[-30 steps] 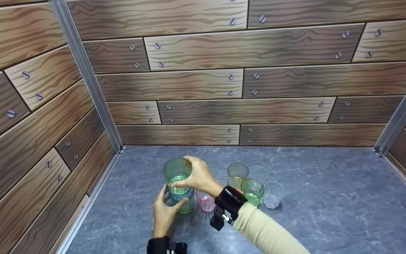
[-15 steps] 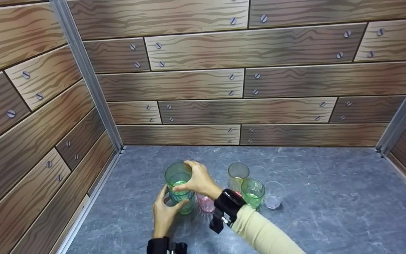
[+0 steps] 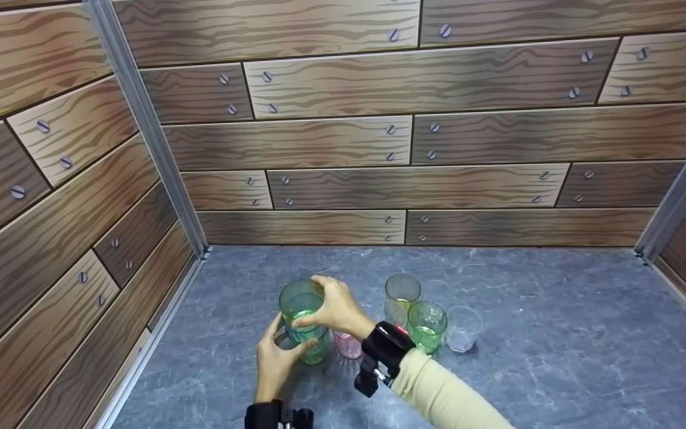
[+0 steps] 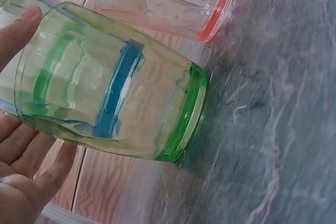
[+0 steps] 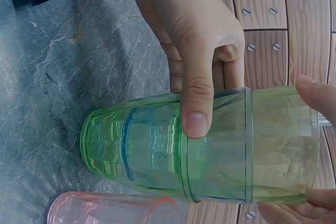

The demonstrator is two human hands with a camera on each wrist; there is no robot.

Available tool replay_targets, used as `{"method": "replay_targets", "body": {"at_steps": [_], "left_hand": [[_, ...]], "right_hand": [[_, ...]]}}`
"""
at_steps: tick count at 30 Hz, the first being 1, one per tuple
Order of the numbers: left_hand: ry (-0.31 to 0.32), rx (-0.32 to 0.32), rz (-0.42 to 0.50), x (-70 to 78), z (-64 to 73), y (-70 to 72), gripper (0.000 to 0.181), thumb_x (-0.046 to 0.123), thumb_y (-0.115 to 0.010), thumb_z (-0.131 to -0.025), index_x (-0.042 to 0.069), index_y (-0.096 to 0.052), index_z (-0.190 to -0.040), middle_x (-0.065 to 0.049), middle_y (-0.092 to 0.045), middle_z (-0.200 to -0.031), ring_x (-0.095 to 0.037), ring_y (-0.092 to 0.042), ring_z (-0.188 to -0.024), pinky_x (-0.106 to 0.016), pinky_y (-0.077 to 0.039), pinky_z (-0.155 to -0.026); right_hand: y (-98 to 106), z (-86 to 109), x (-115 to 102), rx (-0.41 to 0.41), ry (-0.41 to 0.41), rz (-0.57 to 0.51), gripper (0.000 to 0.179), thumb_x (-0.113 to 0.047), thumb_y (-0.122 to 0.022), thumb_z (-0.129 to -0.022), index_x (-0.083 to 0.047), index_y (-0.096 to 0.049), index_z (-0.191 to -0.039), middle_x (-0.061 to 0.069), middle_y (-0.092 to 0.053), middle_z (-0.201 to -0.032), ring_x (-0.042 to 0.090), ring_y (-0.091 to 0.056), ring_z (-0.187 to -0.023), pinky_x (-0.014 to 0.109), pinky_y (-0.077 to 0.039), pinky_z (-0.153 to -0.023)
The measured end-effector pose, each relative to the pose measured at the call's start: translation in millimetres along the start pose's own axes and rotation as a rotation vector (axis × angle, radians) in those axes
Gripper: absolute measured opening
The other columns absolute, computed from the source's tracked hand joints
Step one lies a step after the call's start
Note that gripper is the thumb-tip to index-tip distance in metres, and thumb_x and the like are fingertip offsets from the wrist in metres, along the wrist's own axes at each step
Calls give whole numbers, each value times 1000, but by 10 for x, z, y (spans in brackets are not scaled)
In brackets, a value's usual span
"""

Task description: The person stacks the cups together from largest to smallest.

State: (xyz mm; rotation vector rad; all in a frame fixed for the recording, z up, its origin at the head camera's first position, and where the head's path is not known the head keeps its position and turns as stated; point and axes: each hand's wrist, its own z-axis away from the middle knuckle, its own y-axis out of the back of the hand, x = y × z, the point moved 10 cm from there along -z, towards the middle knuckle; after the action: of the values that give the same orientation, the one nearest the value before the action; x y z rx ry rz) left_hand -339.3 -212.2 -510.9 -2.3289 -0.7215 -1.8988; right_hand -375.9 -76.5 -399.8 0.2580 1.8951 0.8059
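A tall stack of nested tumblers stands on the table: a green tumbler [image 4: 186, 108] at the bottom, a blue tumbler [image 4: 118, 87] inside it, and a green upper tumbler [image 5: 283, 145] in that. My left hand [image 3: 276, 363] holds the stack low down, thumb on one side and fingers on the other, around the rim of the bottom tumbler. My right hand [image 3: 343, 310] grips the upper tumbler near its rim; only its fingertips show in the right wrist view. Beside the stack stands a pink tumbler [image 3: 349, 344], partly covered by my right hand and wrist in the head view.
Right of my right wrist stand a yellow tumbler [image 3: 402, 289], another green tumbler [image 3: 427, 325] and a clear tumbler [image 3: 463, 328]. A faint clear rim shows behind them. Wood-patterned walls [image 3: 331, 143] enclose the grey marbled table [image 3: 557, 333].
My right hand has lowered the upper green tumbler deeper into the stack, mostly in the first half second. My left hand has stayed nearly in place.
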Motion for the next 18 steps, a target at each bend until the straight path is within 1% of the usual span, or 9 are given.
{"method": "replay_targets", "body": {"at_steps": [8, 12, 18], "left_hand": [[6, -55, 36, 4, 16, 1, 93, 21, -87, -68, -6, -39, -143, -30, -51, -138, -44, -59, -119, -42, -56, -96], [20, -93, 41, 10, 21, 1, 92, 21, -87, -69, -5, -39, -143, -30, -50, -140, -43, -58, -120, -41, -57, -95], [35, -149, 28, 22, 27, 24, 90, 25, -87, -69, -3, -42, -142, -29, -50, -140, -42, -57, -122, -39, -56, -97]], "right_hand": [[-6, 35, 4, 9, -9, -6, 89, -28, -91, -62, 11, -50, -131, 30, -57, -130, 42, -56, -117, 51, -51, -98], [-3, 64, -6, 16, -24, 10, 88, -28, -91, -61, 11, -51, -130, 30, -58, -129, 42, -57, -116, 50, -53, -96], [-9, 137, -40, 21, -63, 60, 87, -29, -90, -61, 11, -51, -128, 28, -59, -124, 40, -57, -112, 50, -54, -93]]}}
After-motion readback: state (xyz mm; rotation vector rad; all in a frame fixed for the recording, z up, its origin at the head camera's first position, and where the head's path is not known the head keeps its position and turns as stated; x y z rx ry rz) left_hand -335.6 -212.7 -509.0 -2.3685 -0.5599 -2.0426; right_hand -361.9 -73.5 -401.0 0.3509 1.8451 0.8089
